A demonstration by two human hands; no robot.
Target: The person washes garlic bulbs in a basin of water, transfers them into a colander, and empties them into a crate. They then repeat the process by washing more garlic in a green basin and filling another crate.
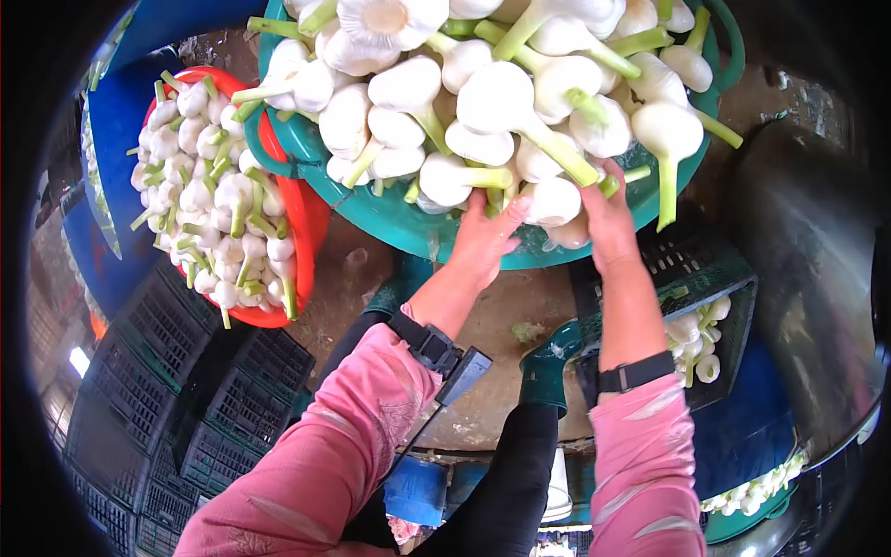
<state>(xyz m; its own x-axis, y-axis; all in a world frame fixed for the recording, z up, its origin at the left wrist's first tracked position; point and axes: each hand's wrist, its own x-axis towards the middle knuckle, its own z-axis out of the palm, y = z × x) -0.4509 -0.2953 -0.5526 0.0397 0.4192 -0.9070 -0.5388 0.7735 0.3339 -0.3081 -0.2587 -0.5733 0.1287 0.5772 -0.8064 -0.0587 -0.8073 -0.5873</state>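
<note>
A large teal tub (390, 227) is heaped with white garlic bulbs (495, 98) that have cut green stems. My left hand (487, 237) reaches in at the near rim, its fingertips hidden among the bulbs and its thumb beside a bulb (554, 202). On the right side of that same bulb is my right hand (608, 213), its fingers partly hidden under the stems. Whether either hand grips a bulb cannot be made out.
A red tub (311, 218) full of garlic stands at the left. Black crates (153, 348) are stacked at the lower left. At the right are a dark crate (733, 278) holding garlic and a large metal container (807, 251). Green boots (548, 367) stand below the teal tub.
</note>
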